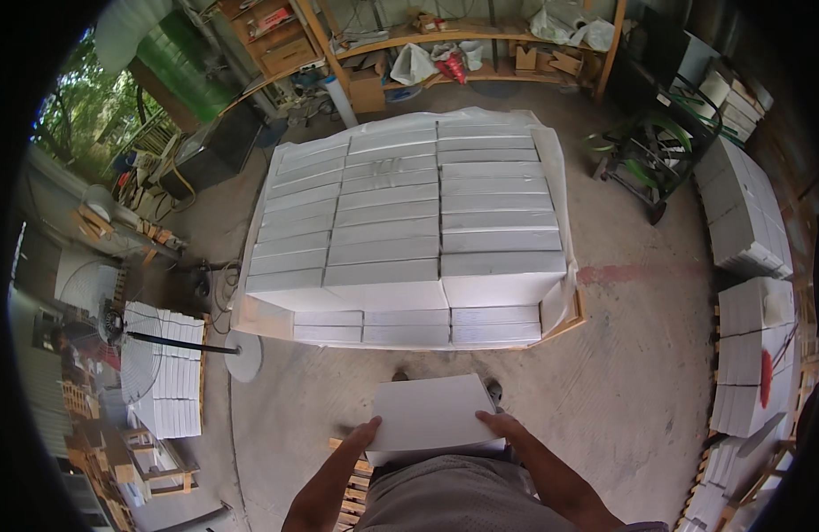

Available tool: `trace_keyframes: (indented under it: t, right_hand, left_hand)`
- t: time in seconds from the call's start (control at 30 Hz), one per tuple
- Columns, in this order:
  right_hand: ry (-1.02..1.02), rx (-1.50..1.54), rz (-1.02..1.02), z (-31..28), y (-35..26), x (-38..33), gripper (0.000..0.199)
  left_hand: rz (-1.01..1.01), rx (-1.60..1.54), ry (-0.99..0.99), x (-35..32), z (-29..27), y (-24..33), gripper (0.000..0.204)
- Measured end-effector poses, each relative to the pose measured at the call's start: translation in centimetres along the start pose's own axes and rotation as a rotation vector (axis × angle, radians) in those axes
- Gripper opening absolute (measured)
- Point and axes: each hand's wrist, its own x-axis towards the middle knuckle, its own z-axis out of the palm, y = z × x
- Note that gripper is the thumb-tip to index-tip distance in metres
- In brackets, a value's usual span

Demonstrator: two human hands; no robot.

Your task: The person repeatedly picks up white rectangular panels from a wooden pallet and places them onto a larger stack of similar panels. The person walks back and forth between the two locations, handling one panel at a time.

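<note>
In front of my waist I hold a white rectangular pack [434,413] with a smooth, flat top. My left hand [366,433] grips its left edge, thumb at the upper side, and my right hand [501,425] grips the right edge. Most of the fingers are hidden by the pack. Just ahead stands a large wide block of white packs [387,208], set in three columns inside pale plastic sheeting [558,168]. Its near edge has a lower step of white packs [405,326]. Whether the held pack is one piece or several sheets I cannot tell.
Slatted wood [352,488] shows beside my left forearm. On the left are a pedestal fan [183,341] and stacked white packs [165,403]. More white stacks [751,355] line the right, behind a hand truck [653,155]. Wooden shelves [480,35] stand at the back.
</note>
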Motion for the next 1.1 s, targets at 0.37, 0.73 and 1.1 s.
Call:
trace_keyframes:
  t: [0.37, 0.73, 1.1]
  right_hand:
    - [0.038, -0.073, 0.054, 7.4, -16.9, 6.5, 0.075]
    - [0.057, 0.068, 0.147, 21.4, -38.6, 10.2, 0.077]
    - [0.138, 0.081, 0.137, 25.5, -41.4, 18.1, 0.077]
  left_hand:
    - [-0.051, -0.019, 0.028, 10.8, -16.2, -1.5, 0.074]
    - [-0.093, -0.167, 0.016, 17.0, -40.5, -0.3, 0.077]
    - [-0.043, -0.509, -0.151, 22.1, -47.5, 0.8, 0.067]
